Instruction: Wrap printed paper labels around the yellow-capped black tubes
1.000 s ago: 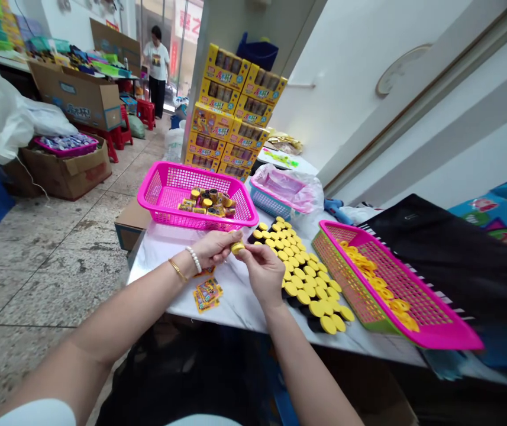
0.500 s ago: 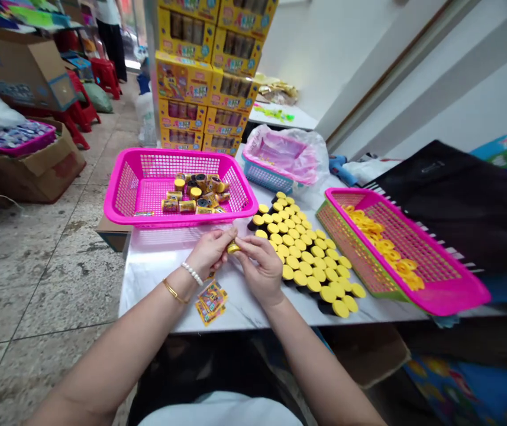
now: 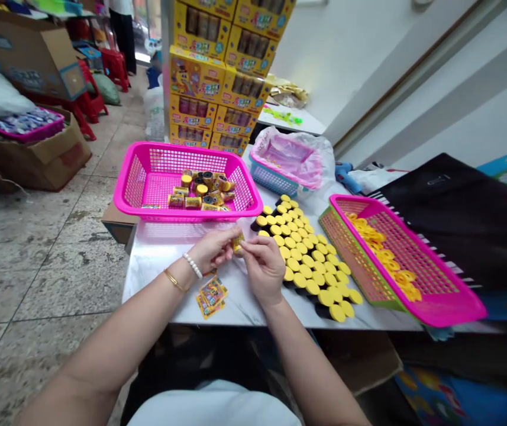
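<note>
Between my two hands is a small yellow labelled canister [image 3: 238,242], partly covered by fingers. My left hand [image 3: 216,249] grips it from the left, thumb on top. From the right, the fingertips of my right hand [image 3: 264,263] pinch its lower edge. Just below my left hand lie a few printed orange stickers [image 3: 212,295] on the white table [image 3: 151,260]. Right of my hands stand rows of black canisters with yellow lids [image 3: 307,260]. Behind my hands, a pink basket [image 3: 142,212] holds several labelled canisters [image 3: 193,203].
A tilted pink basket [image 3: 452,316] with yellow rings [image 3: 384,251] sits at the right. Behind is a plastic-lined blue basket [image 3: 275,178]. Stacked yellow boxes [image 3: 197,83] rise at the back. A black bag [image 3: 452,219] lies far right. A person [image 3: 122,35] stands in the background.
The canister has turned between my hands, so its printed side now shows instead of its yellow end. My right hand has shifted slightly. The whole view has swung a little to the left.
</note>
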Demonstrator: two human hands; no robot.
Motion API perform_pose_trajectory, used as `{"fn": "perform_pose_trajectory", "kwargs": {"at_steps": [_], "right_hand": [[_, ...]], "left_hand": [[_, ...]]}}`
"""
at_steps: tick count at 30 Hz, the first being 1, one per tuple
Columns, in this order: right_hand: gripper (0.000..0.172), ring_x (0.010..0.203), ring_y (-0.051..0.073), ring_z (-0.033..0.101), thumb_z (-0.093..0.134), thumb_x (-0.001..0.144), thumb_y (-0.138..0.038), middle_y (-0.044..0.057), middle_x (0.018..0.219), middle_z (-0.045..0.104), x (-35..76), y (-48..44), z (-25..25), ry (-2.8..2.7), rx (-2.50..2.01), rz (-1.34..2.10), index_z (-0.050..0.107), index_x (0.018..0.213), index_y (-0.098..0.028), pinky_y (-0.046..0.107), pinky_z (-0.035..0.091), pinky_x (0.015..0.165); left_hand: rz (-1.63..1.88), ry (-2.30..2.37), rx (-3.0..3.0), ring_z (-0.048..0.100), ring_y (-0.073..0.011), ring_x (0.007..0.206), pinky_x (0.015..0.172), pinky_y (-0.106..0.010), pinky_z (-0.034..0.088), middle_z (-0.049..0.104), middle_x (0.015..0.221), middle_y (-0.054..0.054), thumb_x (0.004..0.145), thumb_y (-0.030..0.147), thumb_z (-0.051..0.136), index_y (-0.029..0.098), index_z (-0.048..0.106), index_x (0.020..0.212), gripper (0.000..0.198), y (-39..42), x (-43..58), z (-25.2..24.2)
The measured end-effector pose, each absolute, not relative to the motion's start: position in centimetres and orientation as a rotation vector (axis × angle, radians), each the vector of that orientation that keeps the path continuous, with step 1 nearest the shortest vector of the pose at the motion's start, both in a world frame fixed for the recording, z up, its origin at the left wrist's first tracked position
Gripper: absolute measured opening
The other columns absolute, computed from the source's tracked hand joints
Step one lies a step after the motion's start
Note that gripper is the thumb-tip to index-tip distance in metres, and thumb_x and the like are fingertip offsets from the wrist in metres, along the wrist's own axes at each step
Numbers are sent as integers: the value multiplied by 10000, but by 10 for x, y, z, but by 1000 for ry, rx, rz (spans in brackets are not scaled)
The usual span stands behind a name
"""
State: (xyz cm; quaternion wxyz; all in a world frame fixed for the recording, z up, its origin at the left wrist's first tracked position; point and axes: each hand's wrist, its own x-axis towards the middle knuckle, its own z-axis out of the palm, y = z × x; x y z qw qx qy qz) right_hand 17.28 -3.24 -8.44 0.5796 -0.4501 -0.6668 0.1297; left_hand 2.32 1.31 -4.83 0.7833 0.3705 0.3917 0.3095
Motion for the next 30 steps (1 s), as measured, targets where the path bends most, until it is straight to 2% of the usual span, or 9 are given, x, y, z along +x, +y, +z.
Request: {"fn": "perform_pose_trajectory", "kwargs": {"at_steps": [6, 9, 11, 13, 18, 21, 25, 28, 30], "right_hand": [[104, 757, 140, 673, 710, 891, -310, 32, 1007, 595, 165, -13, -65, -1361, -1061, 497, 752, 952, -237, 312, 653, 656], [219, 835, 154, 690, 650, 926, -361, 64, 1126, 633, 161, 10, -40, -1401, -1104, 422, 742, 1100, -265, 293, 649, 706], [253, 896, 173, 705, 627, 937, -339, 74, 1157, 672, 161, 24, -28, -1469, -1129, 415, 728, 1159, -274, 289, 643, 732], [222, 887, 184, 723, 623, 930, -301, 66, 1082, 717, 162, 35, -23, -1501, -1158, 468, 741, 1110, -250, 301, 643, 737], [160, 593, 140, 708, 592, 914, -244, 16, 800, 725, 168, 59, -7, -1428, -1151, 894, 706, 993, -165, 284, 625, 573], [289, 725, 153, 739, 612, 906, -244, 38, 999, 739, 172, 64, 8, -1452, -1072, 800, 664, 1182, -173, 304, 639, 648], [487, 1076, 235, 702, 705, 859, -222, 69, 1333, 655, 177, 25, 6, -1622, -1079, 413, 611, 1336, -248, 364, 634, 864], [347, 1228, 280, 638, 657, 907, -239, 96, 1456, 577, 181, -34, -24, -1671, -1169, 232, 676, 1252, -261, 442, 584, 1007], [196, 1184, 288, 670, 635, 917, -216, 127, 1331, 667, 185, -73, -47, -1683, -1198, 176, 747, 1078, -232, 457, 581, 1008]], "left_hand": [[728, 994, 873, 275, -61, 230, 296, -203, 122, 472, 372, 54, 882, 702, 507, 168, 605, 806, 548, 16, 18, -45], [836, 1114, 1041, 291, -69, 237, 309, -203, 140, 470, 367, 76, 846, 673, 603, 172, 612, 931, 508, 17, 17, -45], [847, 1137, 1135, 303, -56, 257, 325, -196, 155, 475, 377, 79, 816, 601, 693, 169, 599, 885, 447, 17, 18, -47], [831, 1138, 1178, 304, -46, 273, 337, -194, 163, 470, 386, 77, 808, 545, 722, 168, 577, 810, 404, 18, 19, -50], [843, 1099, 1196, 331, -50, 315, 358, -205, 194, 507, 459, 59, 786, 510, 740, 168, 572, 797, 380, 25, 16, -54], [874, 1153, 1286, 344, -58, 363, 390, -215, 227, 510, 497, 48, 795, 478, 716, 160, 587, 768, 345, 29, 5, -48], [738, 1298, 1718, 505, -114, 554, 543, -229, 378, 617, 650, -2, 766, 371, 735, 155, 686, 805, 225, 16, -12, -44], [637, 1456, 2023, 557, -159, 685, 657, -269, 435, 624, 765, -24, 725, 264, 765, 179, 711, 810, 131, -1, -18, -52], [607, 1516, 2140, 560, -181, 732, 710, -304, 453, 597, 796, -36, 748, 220, 740, 182, 696, 757, 58, -8, -18, -58]]}}
